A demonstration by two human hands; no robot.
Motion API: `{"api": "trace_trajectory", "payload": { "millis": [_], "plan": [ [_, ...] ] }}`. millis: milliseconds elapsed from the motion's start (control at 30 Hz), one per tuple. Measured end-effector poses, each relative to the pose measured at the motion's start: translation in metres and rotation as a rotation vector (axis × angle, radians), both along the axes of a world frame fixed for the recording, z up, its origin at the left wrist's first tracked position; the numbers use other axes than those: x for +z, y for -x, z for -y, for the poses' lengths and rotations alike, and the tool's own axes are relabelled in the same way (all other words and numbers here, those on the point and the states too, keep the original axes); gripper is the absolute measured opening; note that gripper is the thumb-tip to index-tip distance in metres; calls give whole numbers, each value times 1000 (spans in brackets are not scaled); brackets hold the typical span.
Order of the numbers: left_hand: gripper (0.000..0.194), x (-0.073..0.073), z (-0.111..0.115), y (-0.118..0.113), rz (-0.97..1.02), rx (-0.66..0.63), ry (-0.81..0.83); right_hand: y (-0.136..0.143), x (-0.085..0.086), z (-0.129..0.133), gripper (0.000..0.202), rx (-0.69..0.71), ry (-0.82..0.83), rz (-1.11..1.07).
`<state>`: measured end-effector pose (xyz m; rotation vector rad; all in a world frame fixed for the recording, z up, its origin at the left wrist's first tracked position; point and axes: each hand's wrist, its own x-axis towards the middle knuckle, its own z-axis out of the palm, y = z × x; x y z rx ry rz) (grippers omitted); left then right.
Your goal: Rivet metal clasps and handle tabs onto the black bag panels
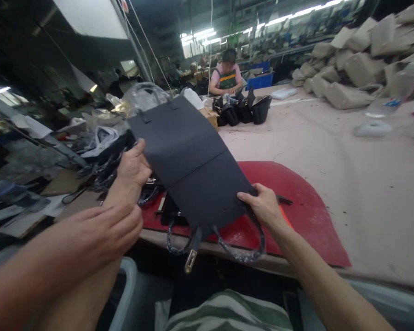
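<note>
A dark, flat bag piece is held up at a tilt over the red mat. My left hand is closed at its left edge, and my right hand pinches its lower right edge, thumb on top. Plastic-wrapped handles and a strap with a gold metal clasp hang from its lower end. Partly hidden beneath it, another black item lies on the mat. A dark tool shows just beyond my right hand.
Another person's blurred hand reaches in from the left, across my left forearm. A person sits across the table. Black bags stand near them; beige pieces are piled at right. Plastic-wrapped items clutter the left.
</note>
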<state>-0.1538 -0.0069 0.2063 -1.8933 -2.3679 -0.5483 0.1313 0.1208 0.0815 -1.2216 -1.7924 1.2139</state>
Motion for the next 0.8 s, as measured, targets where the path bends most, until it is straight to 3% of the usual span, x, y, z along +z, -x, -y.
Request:
{"api": "trace_trajectory", "payload": {
  "millis": [67, 133, 200, 267, 367, 433, 567, 667, 800],
  "plan": [
    [45, -19, -37, 10, 192, 92, -101, -15, -16, 17, 40, -117, 67, 43],
    [43, -56, -45, 9, 400, 171, -167, -26, -33, 30, 43, -183, 81, 167],
    [35, -102, -23, -1, 512, 194, -150, -31, -46, 38, 44, -232, 75, 310],
    [34, -143, 16, -17, 403, 132, -47, -33, -54, 43, 43, -270, 80, 375],
    [44, -181, 67, -41, 163, 53, 57, -35, -57, 48, 44, -344, 96, 319],
    [55, -191, 81, -55, 60, 64, 86, -37, -56, 53, 45, -406, 98, 273],
    [62, -190, 75, -62, 5, 72, 149, -43, -57, 64, 50, -533, 51, 324],
    [58, -188, 70, -43, 2, 92, 180, -46, -58, 68, 53, -543, 32, 391],
    [55, -194, 75, -16, 0, 103, 176, -46, -58, 67, 54, -450, 0, 572]
  ]
}}
